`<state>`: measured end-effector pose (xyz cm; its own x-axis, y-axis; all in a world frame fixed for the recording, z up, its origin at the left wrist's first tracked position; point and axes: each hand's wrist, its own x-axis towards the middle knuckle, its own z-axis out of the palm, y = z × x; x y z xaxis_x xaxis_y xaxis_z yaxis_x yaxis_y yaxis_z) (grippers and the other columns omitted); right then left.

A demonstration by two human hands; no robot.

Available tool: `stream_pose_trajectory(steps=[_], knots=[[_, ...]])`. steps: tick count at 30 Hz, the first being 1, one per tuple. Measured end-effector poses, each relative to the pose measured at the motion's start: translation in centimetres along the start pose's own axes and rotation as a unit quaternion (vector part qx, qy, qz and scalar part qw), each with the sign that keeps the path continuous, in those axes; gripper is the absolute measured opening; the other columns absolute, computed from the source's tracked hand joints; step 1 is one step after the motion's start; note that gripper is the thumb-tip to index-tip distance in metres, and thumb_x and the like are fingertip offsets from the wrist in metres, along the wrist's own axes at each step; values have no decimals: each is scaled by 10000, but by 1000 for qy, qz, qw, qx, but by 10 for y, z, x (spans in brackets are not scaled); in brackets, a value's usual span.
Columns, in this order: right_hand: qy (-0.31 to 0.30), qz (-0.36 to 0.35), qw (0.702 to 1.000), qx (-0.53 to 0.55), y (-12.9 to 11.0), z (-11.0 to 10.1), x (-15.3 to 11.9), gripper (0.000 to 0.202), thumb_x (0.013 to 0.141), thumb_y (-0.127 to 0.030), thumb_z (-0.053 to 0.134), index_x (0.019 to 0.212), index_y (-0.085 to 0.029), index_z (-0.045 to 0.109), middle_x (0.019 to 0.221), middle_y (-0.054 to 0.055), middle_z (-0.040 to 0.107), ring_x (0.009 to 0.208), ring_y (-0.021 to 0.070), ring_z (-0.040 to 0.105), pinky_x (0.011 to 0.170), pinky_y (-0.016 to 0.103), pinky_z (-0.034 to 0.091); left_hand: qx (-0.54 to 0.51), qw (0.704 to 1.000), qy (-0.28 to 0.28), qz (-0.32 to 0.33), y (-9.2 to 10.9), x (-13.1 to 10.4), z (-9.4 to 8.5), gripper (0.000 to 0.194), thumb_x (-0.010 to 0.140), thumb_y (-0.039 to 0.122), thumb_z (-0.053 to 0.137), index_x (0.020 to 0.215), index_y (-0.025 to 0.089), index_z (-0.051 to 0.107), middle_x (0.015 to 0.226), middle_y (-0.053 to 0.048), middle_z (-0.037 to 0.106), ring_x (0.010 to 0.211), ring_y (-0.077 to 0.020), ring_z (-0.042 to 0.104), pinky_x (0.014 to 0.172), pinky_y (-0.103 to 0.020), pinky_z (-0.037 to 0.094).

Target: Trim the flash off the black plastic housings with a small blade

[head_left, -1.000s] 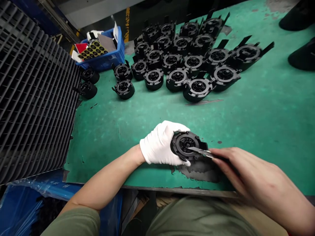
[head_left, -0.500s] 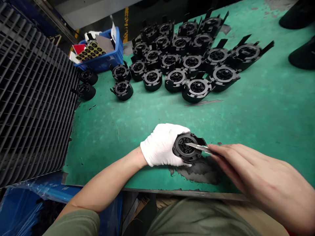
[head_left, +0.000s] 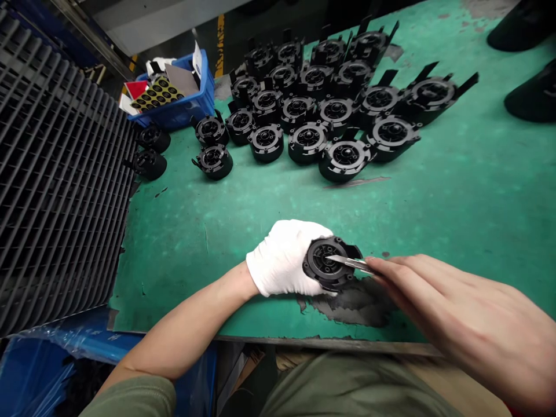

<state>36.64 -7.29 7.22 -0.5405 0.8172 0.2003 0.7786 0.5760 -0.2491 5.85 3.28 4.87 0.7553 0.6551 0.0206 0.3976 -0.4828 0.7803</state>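
My left hand (head_left: 289, 259), in a white glove, is wrapped round a black round plastic housing (head_left: 319, 267) near the table's front edge. The housing's ringed face, with small holes and ribs, is turned up toward me. In my bare right hand (head_left: 452, 313) is a scalpel-like craft knife (head_left: 354, 264), pinched between thumb and fingers. Its pointed blade lies over the centre of the housing; whether it touches the plastic I cannot tell. The right fingertips are partly hidden behind the hand.
Several similar black housings (head_left: 307, 139) stand in rows across the back of the green table (head_left: 243, 200). A blue bin (head_left: 191, 110) holds sticker sheets and papers. At the left rises a dark grille (head_left: 56, 174). Black cylinders (head_left: 532, 92) stand at the far right.
Both hands keep their grip on the housing and the knife. The blade has shifted very slightly over the housing's centre, and the whole view has moved a little.
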Motion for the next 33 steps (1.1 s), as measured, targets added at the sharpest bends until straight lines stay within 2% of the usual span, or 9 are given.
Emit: stream_pose_trajectory(steps=[2, 6, 10, 14, 18, 22, 25, 28, 33], knots=[[-10, -26, 1000, -4, 1, 1, 0, 585, 1145, -130, 360, 1626, -251, 671, 1227, 114, 821, 980, 282, 786, 744, 403, 590, 3, 1000, -2, -5, 0, 0, 0, 558, 809, 617, 969, 1205, 248, 838, 1192, -86, 903, 1124, -370, 870, 980, -465, 659], [-4, -41, 999, 6, 6, 2, 2, 736, 1080, -84, 378, 1755, -272, 603, 1282, 135, 829, 1050, 337, 800, 754, 438, 603, -2, 1000, 3, -4, -1, -1, 1, 527, 819, 589, 960, 1214, 256, 853, 1167, -78, 903, 1115, -366, 869, 972, -463, 655], [-1, -104, 994, -30, 10, -9, 17, 641, 1052, -41, 409, 1592, -189, 722, 1102, 120, 810, 905, 300, 777, 699, 410, 608, -5, 1000, 15, 6, -1, -2, 2, 530, 806, 572, 969, 1213, 252, 854, 1181, -76, 903, 1108, -356, 871, 962, -451, 650], [-2, -148, 988, -43, 10, -22, 33, 530, 1083, -39, 405, 1367, -182, 829, 955, 85, 772, 782, 248, 741, 646, 365, 597, -1, 1000, 16, 2, 0, -2, 2, 528, 797, 564, 984, 1198, 244, 855, 1171, -82, 903, 1109, -356, 874, 963, -441, 654], [16, -134, 990, -51, 8, -19, 32, 498, 1109, -29, 405, 1334, -141, 835, 996, 96, 803, 824, 238, 776, 675, 360, 606, -3, 1000, 22, 9, 0, -2, 2, 528, 802, 563, 1000, 1200, 246, 860, 1149, -78, 902, 1097, -349, 878, 969, -436, 658], [51, -51, 997, 3, 3, -5, 17, 312, 1189, -219, 556, 1405, -177, 777, 1115, 98, 842, 881, 255, 817, 683, 383, 619, -5, 1000, 29, -1, -6, -1, 4, 709, 704, 710, 1088, 1187, 241, 868, 1144, -91, 905, 1096, -372, 883, 995, -464, 670], [68, -1, 997, 22, -3, 3, 8, 258, 1216, -275, 576, 1419, -221, 727, 1129, 72, 848, 866, 231, 829, 698, 367, 633, -4, 1000, 29, -6, -11, -1, 7, 828, 617, 781, 1121, 1184, 233, 868, 1201, -121, 908, 1133, -397, 885, 1043, -490, 680], [64, 0, 998, 21, -8, 5, 6, 233, 1229, -260, 574, 1427, -219, 689, 1149, 71, 842, 891, 214, 835, 744, 350, 646, -12, 999, 42, -4, -16, -3, 10, 846, 604, 786, 1125, 1176, 224, 858, 1244, -137, 908, 1150, -402, 888, 1102, -514, 680], [58, -18, 998, 1, -11, 6, 10, 229, 1231, -254, 564, 1407, -167, 681, 1129, 86, 825, 899, 211, 829, 740, 350, 643, -15, 996, 82, 10, -19, -5, 13, 966, 572, 874, 1092, 1230, 213, 839, 1206, -148, 906, 1129, -410, 891, 1092, -542, 691]])
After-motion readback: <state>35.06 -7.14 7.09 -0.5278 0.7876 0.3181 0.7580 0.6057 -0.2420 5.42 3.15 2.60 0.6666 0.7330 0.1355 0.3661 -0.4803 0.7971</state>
